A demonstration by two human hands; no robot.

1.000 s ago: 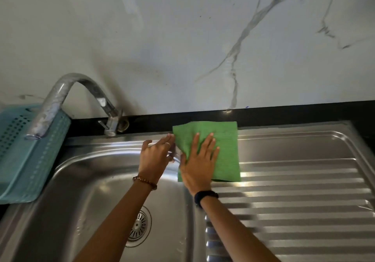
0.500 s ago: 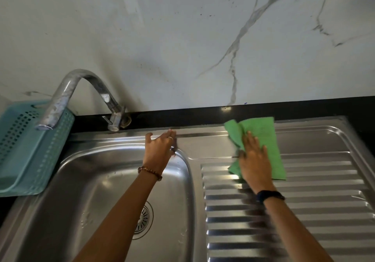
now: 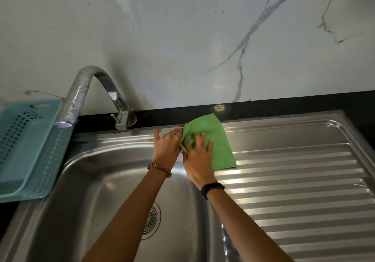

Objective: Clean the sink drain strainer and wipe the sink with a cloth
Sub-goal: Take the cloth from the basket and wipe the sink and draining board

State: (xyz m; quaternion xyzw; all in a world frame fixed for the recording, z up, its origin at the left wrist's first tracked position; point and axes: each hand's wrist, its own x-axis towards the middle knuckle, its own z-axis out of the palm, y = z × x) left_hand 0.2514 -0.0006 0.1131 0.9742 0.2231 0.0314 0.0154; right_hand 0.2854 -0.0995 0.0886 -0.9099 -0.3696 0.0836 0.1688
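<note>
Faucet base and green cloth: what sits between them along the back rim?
In the head view, only the left hand, resting on the sink rim between faucet and green cloth; the rest is bare steel.

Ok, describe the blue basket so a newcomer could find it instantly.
Start at the steel sink and its curved tap. Left of the basin, under the tap's spout, the blue basket stands against the wall. It is the only plastic item: pale blue, rectangular, with perforated sides.
</note>
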